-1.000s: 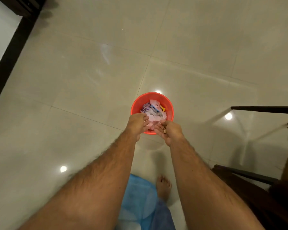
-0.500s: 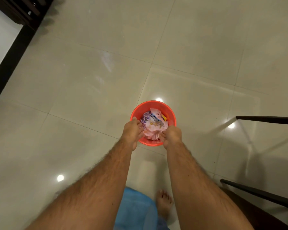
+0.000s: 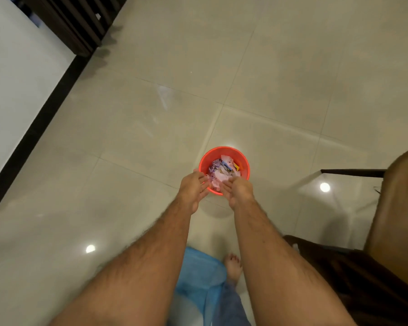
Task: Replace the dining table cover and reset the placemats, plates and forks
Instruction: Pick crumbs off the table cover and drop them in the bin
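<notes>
Red bucket (image 3: 224, 154) just beyond open hands (image 3: 216, 190)

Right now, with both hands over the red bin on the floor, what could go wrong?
1. The red bin looks quite full of paper scraps; pieces may spill onto the glossy tiled floor.
2. The left hand and right hand appear open above it, so any dropped scrap could miss.
3. A bare foot stands on the shiny tile, possibly slippery.

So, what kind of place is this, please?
Probably a dining area in a home: glossy tiled floor, a dark wooden chair at the right, and a small red waste bin full of scraps.
</notes>
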Action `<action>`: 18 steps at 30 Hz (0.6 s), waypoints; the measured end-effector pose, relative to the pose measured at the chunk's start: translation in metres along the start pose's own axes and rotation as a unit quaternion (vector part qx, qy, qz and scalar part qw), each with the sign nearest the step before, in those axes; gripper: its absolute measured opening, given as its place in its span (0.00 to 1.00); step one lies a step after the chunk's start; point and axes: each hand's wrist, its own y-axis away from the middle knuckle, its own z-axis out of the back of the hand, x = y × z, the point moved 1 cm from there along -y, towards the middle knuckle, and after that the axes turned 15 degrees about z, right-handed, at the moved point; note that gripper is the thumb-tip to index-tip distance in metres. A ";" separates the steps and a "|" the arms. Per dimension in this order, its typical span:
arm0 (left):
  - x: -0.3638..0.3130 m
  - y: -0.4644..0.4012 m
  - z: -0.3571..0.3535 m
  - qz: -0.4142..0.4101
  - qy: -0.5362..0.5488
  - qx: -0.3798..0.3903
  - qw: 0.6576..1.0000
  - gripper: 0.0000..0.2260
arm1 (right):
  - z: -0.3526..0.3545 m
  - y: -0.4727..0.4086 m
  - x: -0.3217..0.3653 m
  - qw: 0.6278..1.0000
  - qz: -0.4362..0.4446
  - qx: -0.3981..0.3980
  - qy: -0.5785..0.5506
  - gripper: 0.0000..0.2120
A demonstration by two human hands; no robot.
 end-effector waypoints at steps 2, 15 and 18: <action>-0.003 0.030 0.005 -0.011 -0.010 0.007 1.000 0.20 | -0.012 0.033 0.007 0.999 0.032 0.016 0.026 0.10; 0.052 0.232 0.173 -0.107 -0.022 0.047 0.993 0.11 | -0.034 0.298 -0.042 0.979 0.142 0.110 0.096 0.10; 0.078 0.274 0.215 -0.112 -0.008 0.069 0.991 0.13 | -0.033 0.360 -0.074 0.977 0.135 0.133 0.102 0.09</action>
